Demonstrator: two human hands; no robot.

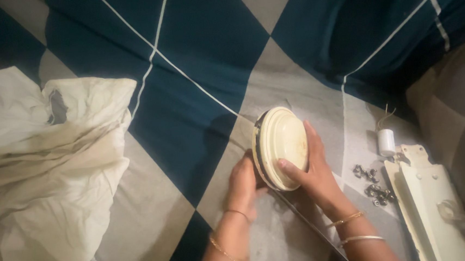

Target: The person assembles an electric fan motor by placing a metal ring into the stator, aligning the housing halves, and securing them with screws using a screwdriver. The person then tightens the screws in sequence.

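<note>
Both my hands hold a round cream-coloured disc-shaped housing with a dark rim, tilted on its edge above a checked bedsheet. My right hand wraps the right side with the thumb pressed on the cream face. My left hand grips the back of it from the left. Bangles sit on both wrists. A thin metal strip lies under my right forearm.
A crumpled white cloth covers the left. At the right lie a cream fan blade, several small metal screws and nuts, and a small white cylinder with wires. The bedsheet is dark teal and grey.
</note>
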